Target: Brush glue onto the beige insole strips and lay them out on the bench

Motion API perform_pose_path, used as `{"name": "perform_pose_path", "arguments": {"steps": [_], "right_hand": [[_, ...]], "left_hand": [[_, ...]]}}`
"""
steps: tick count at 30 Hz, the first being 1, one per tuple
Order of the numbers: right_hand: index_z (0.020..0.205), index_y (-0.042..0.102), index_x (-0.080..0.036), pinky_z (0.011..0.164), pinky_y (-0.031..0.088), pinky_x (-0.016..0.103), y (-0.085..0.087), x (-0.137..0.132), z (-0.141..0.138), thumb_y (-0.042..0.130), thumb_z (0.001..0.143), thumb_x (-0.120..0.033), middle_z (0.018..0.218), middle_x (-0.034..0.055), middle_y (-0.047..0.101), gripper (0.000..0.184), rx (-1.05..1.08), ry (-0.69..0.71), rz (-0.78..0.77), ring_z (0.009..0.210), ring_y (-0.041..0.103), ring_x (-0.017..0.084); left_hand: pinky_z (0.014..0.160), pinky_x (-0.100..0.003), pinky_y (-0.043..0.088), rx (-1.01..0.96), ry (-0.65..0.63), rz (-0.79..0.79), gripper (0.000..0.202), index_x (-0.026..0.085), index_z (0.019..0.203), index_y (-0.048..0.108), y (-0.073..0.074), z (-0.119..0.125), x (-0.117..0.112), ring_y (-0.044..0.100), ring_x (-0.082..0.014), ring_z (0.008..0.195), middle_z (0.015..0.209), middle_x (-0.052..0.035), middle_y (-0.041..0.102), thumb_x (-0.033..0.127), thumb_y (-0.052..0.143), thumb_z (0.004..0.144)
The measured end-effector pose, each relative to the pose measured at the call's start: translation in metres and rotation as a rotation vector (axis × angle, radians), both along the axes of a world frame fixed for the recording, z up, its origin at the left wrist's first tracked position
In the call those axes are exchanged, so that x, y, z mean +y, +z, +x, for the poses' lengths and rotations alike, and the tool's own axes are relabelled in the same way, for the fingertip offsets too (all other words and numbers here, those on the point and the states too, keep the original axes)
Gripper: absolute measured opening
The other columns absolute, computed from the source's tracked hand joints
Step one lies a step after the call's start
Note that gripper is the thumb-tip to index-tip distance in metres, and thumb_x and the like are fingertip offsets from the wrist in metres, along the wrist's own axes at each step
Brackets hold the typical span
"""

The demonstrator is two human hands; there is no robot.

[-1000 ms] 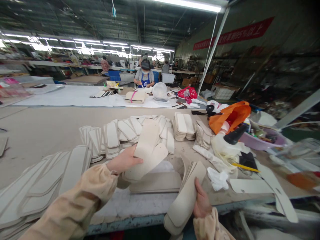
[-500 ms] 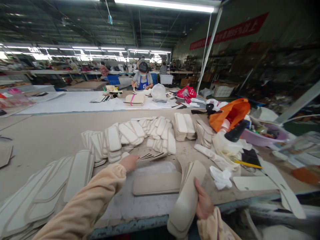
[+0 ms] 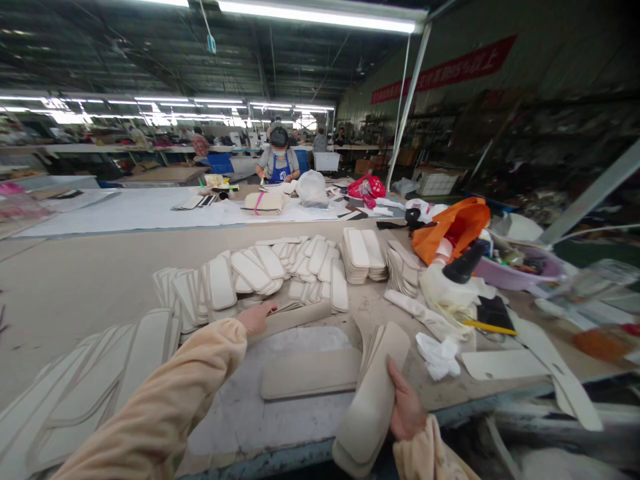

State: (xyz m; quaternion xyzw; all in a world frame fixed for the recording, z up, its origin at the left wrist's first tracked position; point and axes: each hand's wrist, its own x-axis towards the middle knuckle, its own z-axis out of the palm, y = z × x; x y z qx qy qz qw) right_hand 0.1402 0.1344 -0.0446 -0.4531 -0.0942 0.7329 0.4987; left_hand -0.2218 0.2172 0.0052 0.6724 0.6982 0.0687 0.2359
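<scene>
Cream panels in both grips! Left hand (image 3: 255, 320) has its grip closed on a fanned bundle (image 3: 300, 317), tipped nearly edge-on; a second ago its broad faces showed, raised in front of the rows, and now it's down low, just behind the flat panel (image 3: 310, 375) on the white sheet (image 3: 280, 427). Right hand (image 3: 406, 403) hasn't budged, its grip round a thick stack (image 3: 375, 400) slanting over the tabletop's (image 3: 100, 267) front edge. Beyond the left hand, overlapping rows of panels (image 3: 220, 283) curve away; larger panels (image 3: 100, 373) lie layered to the left.

Over to the containers: the orange bag (image 3: 453, 223) gapes, something pale at its mouth, and I can't tell whether it's inside. Beside it, the lilac basin (image 3: 520, 280) brims with a jumble too blurred to name. Across the way, a translucent bag (image 3: 313, 189) bulges, contents unclear, near a red bag (image 3: 367, 187). Behind them, a co-worker (image 3: 279, 163) in a blue apron bends to pale pieces.
</scene>
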Motion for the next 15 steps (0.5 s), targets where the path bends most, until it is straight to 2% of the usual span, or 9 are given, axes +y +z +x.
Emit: {"name": "perform_pose_path", "arguments": {"steps": [2, 4, 7, 12, 15], "right_hand": [[0.103, 0.067, -0.014, 0.077, 0.055, 0.040, 0.000, 0.000, 0.000, 0.076, 0.063, -0.045, 0.088, 0.0104, 0.072, 0.052, 0.025, -0.010, -0.017, 0.089, 0.067, 0.030], [0.107, 0.065, -0.014, 0.076, 0.055, 0.039, -0.001, -0.001, -0.001, 0.076, 0.064, -0.044, 0.088, 0.0097, 0.072, 0.054, 0.039, -0.006, -0.022, 0.086, 0.067, 0.029], [0.111, 0.063, -0.016, 0.074, 0.056, 0.038, -0.003, -0.002, -0.002, 0.076, 0.065, -0.044, 0.088, 0.0087, 0.072, 0.055, 0.041, 0.008, -0.017, 0.083, 0.068, 0.028], [0.110, 0.063, -0.015, 0.073, 0.056, 0.039, 0.000, -0.002, -0.003, 0.075, 0.066, -0.043, 0.085, 0.0086, 0.072, 0.054, 0.025, 0.028, 0.025, 0.081, 0.068, 0.028], [0.107, 0.065, -0.015, 0.074, 0.056, 0.041, 0.003, -0.002, -0.004, 0.072, 0.069, -0.045, 0.085, 0.0099, 0.072, 0.049, -0.007, 0.050, 0.105, 0.082, 0.068, 0.028]], "left_hand": [[0.088, -0.034, 0.042, 0.089, -0.066, -0.015, 0.071, 0.018, 0.126, 0.049, -0.003, 0.000, 0.001, 0.057, -0.0255, 0.104, 0.116, -0.0121, 0.062, 0.001, 0.054, 0.058], [0.094, -0.036, 0.039, 0.141, -0.101, -0.001, 0.074, 0.018, 0.136, 0.037, -0.005, 0.001, 0.000, 0.053, -0.0264, 0.112, 0.126, -0.0152, 0.055, 0.002, 0.050, 0.065], [0.095, -0.039, 0.039, 0.213, -0.140, 0.027, 0.071, 0.019, 0.140, 0.031, -0.006, 0.002, -0.004, 0.054, -0.0269, 0.112, 0.127, -0.0166, 0.052, 0.006, 0.045, 0.072], [0.096, -0.036, 0.039, 0.288, -0.207, 0.070, 0.070, 0.025, 0.140, 0.030, -0.004, 0.004, -0.010, 0.054, -0.0239, 0.111, 0.131, -0.0108, 0.049, 0.012, 0.048, 0.074], [0.098, -0.046, 0.036, 0.335, -0.194, 0.095, 0.069, 0.023, 0.139, 0.033, -0.007, 0.004, -0.010, 0.047, -0.0296, 0.118, 0.135, -0.0135, 0.045, 0.013, 0.049, 0.073]]}}
